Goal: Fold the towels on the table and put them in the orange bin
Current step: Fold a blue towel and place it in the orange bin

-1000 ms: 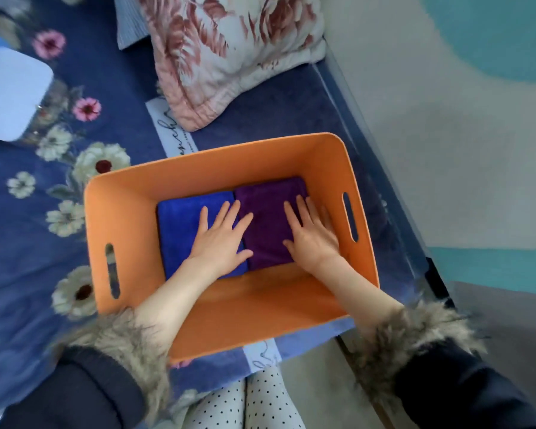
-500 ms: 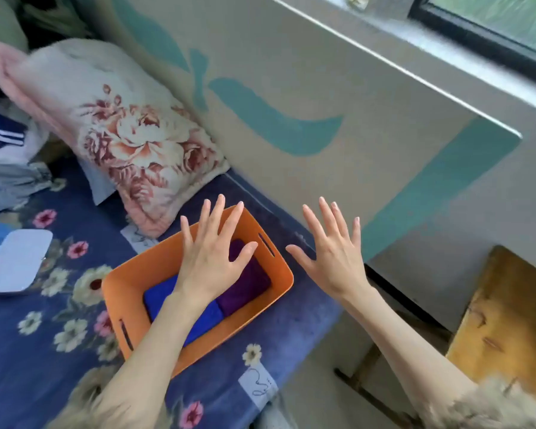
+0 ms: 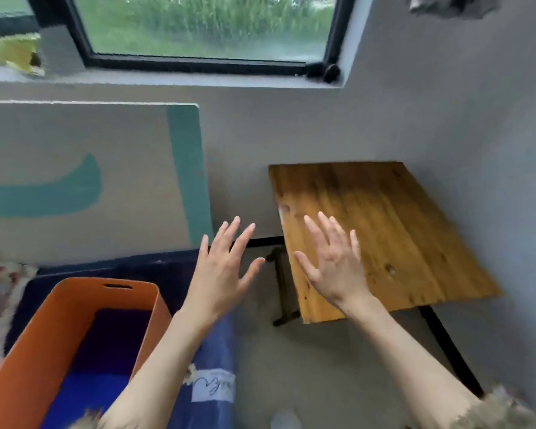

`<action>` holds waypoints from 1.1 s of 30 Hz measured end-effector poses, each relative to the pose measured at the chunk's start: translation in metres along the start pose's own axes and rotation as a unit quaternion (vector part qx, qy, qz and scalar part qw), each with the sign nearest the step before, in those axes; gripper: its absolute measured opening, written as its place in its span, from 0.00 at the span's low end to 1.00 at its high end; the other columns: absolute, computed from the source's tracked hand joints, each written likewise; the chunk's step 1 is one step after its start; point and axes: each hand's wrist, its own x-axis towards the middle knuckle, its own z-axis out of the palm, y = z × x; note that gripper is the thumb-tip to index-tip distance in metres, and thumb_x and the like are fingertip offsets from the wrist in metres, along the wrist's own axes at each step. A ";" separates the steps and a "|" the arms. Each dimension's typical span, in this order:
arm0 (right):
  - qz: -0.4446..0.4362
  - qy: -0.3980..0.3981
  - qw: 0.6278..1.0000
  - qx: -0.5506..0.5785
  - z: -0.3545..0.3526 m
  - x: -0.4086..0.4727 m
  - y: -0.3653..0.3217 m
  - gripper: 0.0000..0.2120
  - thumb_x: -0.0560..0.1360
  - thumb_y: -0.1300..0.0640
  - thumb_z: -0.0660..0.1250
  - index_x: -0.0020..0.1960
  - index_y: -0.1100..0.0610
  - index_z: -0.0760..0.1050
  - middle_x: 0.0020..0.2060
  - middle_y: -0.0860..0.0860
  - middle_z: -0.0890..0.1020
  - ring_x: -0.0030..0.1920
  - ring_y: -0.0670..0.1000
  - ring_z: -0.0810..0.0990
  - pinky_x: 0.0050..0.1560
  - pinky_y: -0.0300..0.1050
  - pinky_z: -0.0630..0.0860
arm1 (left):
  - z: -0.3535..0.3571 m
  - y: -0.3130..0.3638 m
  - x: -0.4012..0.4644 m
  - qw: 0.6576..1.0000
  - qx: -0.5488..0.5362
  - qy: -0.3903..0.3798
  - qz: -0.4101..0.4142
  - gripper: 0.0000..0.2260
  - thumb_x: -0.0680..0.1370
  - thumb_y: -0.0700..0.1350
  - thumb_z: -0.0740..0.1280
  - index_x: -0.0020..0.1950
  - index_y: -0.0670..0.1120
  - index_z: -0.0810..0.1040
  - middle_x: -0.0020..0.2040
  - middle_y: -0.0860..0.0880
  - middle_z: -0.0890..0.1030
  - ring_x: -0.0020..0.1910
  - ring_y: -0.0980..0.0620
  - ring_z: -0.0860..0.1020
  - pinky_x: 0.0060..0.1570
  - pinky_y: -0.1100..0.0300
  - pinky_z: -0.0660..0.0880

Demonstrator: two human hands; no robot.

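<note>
- Both towels look done: the purple towel lies at the far end of the orange bin floor, the blue towel at the near end, edge to edge as far as the bin wall lets one see.
- The wooden table shows only bare boards, so the step in hand is, by my judgement, a last check that nothing is left to fold.
- To do it well: look over the whole tabletop, the far corners included, and the floor under its near edge, before calling the job finished; then see that both towels sit flat and below the bin rim.
- The left hand is raised palm-forward in the air between the bin's far right corner and the table's near left corner, fingers straight and spread, holding nothing.
- The right hand is up beside it, over the table's near left corner, fingers fanned apart and straight, also empty; whether it touches the wood I cannot tell.
- Both forearms reach up and forward from the bottom edge, with fur cuffs at the sleeves.
</note>
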 end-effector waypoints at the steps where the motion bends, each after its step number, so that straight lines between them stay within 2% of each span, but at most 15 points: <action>1: 0.033 0.007 0.999 -0.002 -0.010 -0.017 0.016 0.30 0.77 0.42 0.57 0.75 0.48 0.53 0.75 0.52 0.56 0.75 0.53 0.52 0.72 0.59 0.47 | 0.008 0.019 0.001 0.999 -0.002 -0.012 0.030 0.26 0.77 0.53 0.63 0.74 0.49 0.63 0.76 0.46 0.59 0.75 0.46 0.57 0.71 0.45 0.53; 4: 0.119 0.022 0.993 -0.016 -0.035 -0.075 0.060 0.30 0.78 0.42 0.56 0.76 0.48 0.51 0.76 0.52 0.54 0.75 0.52 0.51 0.73 0.58 0.47 | 0.033 0.077 -0.003 0.993 -0.017 -0.039 0.110 0.25 0.77 0.52 0.64 0.73 0.48 0.63 0.75 0.45 0.61 0.74 0.45 0.58 0.70 0.44 0.56; 11: 0.287 0.074 0.954 -0.045 -0.097 -0.228 0.137 0.30 0.78 0.42 0.56 0.76 0.49 0.51 0.76 0.52 0.54 0.75 0.53 0.52 0.73 0.56 0.48 | 0.083 0.221 -0.045 0.954 -0.068 -0.120 0.266 0.26 0.79 0.55 0.58 0.75 0.53 0.56 0.77 0.49 0.54 0.76 0.49 0.51 0.73 0.48 0.52; 16: 0.380 0.101 0.917 -0.065 -0.130 -0.364 0.166 0.29 0.78 0.44 0.57 0.75 0.50 0.53 0.75 0.53 0.55 0.73 0.54 0.56 0.72 0.57 0.53 | 0.111 0.323 -0.118 0.919 -0.114 -0.176 0.334 0.25 0.79 0.52 0.60 0.75 0.53 0.57 0.77 0.50 0.54 0.76 0.52 0.51 0.73 0.51 0.50; 24: 0.527 0.086 0.841 -0.090 -0.160 -0.590 0.199 0.29 0.78 0.43 0.55 0.76 0.49 0.52 0.76 0.52 0.55 0.75 0.52 0.53 0.72 0.56 0.50 | 0.172 0.457 -0.275 0.838 -0.144 -0.291 0.439 0.25 0.79 0.51 0.60 0.75 0.51 0.58 0.77 0.50 0.55 0.76 0.52 0.54 0.73 0.55 0.50; 30: 0.598 0.071 0.795 -0.075 -0.156 -0.683 0.237 0.28 0.79 0.46 0.57 0.76 0.52 0.54 0.75 0.53 0.57 0.74 0.54 0.57 0.70 0.56 0.57 | 0.228 0.526 -0.327 0.795 -0.117 -0.347 0.484 0.25 0.79 0.51 0.60 0.75 0.51 0.58 0.77 0.49 0.56 0.75 0.51 0.55 0.73 0.53 0.54; 33: 0.619 0.046 0.782 -0.052 -0.142 -0.709 0.271 0.28 0.79 0.46 0.55 0.76 0.51 0.51 0.75 0.52 0.56 0.74 0.52 0.56 0.70 0.54 0.55 | 0.267 0.553 -0.339 0.780 -0.097 -0.380 0.488 0.25 0.79 0.51 0.60 0.75 0.51 0.57 0.77 0.48 0.56 0.75 0.49 0.56 0.72 0.52 0.56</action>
